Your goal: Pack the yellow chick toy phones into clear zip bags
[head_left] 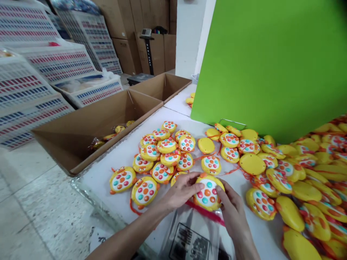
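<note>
Between my two hands is a yellow duck-shaped toy, its white face with red, orange and teal round buttons turned up. My left hand grips its left edge, thumb on the white face. On the opposite side my right hand is closed round the rim, its thumb also on top. Just below the toy lies a clear plastic bag with a red strip along its upper edge and black print. Left of my hands sits a loose group of similar toys, mostly button side up.
A large heap of the same toys covers the table's right side. Behind it stands a green panel. Open cardboard boxes adjoin the table's left edge, one holding bagged toys. Stacked white crates and a platform scale stand farther back.
</note>
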Demonstrator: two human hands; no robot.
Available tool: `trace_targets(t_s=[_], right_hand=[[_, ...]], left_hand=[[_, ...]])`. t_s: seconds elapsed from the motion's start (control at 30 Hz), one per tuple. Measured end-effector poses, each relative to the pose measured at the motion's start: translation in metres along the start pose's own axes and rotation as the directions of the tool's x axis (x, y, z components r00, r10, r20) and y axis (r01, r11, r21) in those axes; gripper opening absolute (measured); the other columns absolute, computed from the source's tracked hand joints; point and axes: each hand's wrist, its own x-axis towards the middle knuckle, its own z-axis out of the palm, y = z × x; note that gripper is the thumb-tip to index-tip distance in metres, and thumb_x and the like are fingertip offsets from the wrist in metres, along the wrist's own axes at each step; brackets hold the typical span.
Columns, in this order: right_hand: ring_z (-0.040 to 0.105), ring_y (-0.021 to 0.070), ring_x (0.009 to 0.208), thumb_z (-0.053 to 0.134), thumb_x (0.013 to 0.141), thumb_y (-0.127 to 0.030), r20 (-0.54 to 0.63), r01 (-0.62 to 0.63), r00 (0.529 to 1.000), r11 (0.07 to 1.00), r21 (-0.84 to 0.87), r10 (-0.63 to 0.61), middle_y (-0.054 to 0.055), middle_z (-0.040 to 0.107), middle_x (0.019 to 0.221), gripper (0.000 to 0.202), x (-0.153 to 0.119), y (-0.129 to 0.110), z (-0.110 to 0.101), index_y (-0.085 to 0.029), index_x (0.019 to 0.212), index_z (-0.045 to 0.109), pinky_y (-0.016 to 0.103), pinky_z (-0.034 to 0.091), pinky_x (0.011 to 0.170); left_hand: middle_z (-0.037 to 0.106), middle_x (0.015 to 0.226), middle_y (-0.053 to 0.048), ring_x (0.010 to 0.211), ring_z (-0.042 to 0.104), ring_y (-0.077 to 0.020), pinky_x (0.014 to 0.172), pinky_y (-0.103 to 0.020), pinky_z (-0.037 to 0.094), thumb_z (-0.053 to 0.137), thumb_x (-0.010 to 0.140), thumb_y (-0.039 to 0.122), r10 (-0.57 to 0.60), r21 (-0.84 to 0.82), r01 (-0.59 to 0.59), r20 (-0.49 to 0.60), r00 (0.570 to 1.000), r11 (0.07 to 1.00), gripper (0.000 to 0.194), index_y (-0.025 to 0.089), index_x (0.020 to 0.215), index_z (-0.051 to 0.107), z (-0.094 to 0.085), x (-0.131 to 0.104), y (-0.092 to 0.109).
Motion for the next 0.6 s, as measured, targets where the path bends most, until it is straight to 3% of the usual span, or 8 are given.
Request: trace_targets(t_s=[0.1,0.23,0.33,0.43,0.5,0.6], right_hand=[[0.065,0.0207,0.079,0.067,0.073,-0.043,0.022,-0.024,0.999,0.997,0.071,0.023,0.004,0.069,0.093,0.037,-0.005,0.000,0.006,-0.021,0.102,0.060,0.029,0.053,0.066],[0.064,0.0186,0.071,0.067,0.072,-0.043,-0.011,0.016,1.000,1.000,-0.013,-0.016,0.004,0.069,0.091,0.038,-0.013,-0.006,0.010,-0.019,0.101,0.060,0.028,0.052,0.064],[0.062,0.0172,0.067,0.065,0.075,-0.043,0.032,0.058,0.998,0.990,-0.125,-0.054,0.004,0.069,0.088,0.037,-0.015,-0.016,0.010,-0.018,0.101,0.060,0.025,0.050,0.059],[0.062,0.0171,0.069,0.063,0.078,-0.042,0.172,0.071,0.984,0.983,-0.170,-0.041,0.002,0.068,0.082,0.031,-0.012,-0.023,0.012,-0.018,0.097,0.060,0.024,0.049,0.059],[0.062,0.0172,0.071,0.061,0.079,-0.042,0.240,0.048,0.971,0.987,-0.153,-0.011,0.002,0.068,0.083,0.030,-0.009,-0.022,0.014,-0.018,0.096,0.060,0.024,0.049,0.061],[0.063,0.0191,0.076,0.056,0.080,-0.048,0.200,0.000,0.979,0.992,-0.123,0.025,0.004,0.070,0.089,0.037,-0.003,-0.014,0.015,-0.018,0.099,0.062,0.027,0.049,0.063]], left_hand=[[0.067,0.103,-0.005,0.091,0.059,-0.0189,0.076,-0.026,0.048,0.063,0.078,0.030,0.049,0.092,-0.055,0.069,0.996,0.994,0.034,0.021,0.111,0.064,-0.001,-0.008,0.007],[0.066,0.100,-0.005,0.087,0.058,-0.0176,0.073,-0.024,0.046,0.061,0.079,0.030,0.089,0.205,-0.108,0.100,0.991,0.973,0.032,0.018,0.109,0.063,-0.003,-0.011,0.007],[0.063,0.094,-0.005,0.082,0.056,-0.0164,0.070,-0.024,0.045,0.065,0.076,0.032,0.039,0.144,-0.058,0.132,0.990,0.988,0.032,0.015,0.103,0.061,-0.007,-0.011,0.006],[0.059,0.086,-0.002,0.078,0.056,-0.0155,0.068,-0.025,0.045,0.072,0.069,0.029,0.003,0.076,-0.021,0.220,0.976,0.997,0.034,0.014,0.096,0.058,-0.013,-0.011,0.006],[0.059,0.085,-0.002,0.078,0.056,-0.0156,0.069,-0.025,0.046,0.073,0.068,0.027,0.001,0.073,-0.018,0.224,0.975,0.997,0.035,0.014,0.096,0.058,-0.015,-0.013,0.004],[0.061,0.090,-0.003,0.084,0.058,-0.0171,0.074,-0.026,0.047,0.071,0.070,0.026,0.014,0.033,-0.020,0.171,0.985,0.999,0.041,0.018,0.107,0.057,-0.014,-0.017,-0.001]])
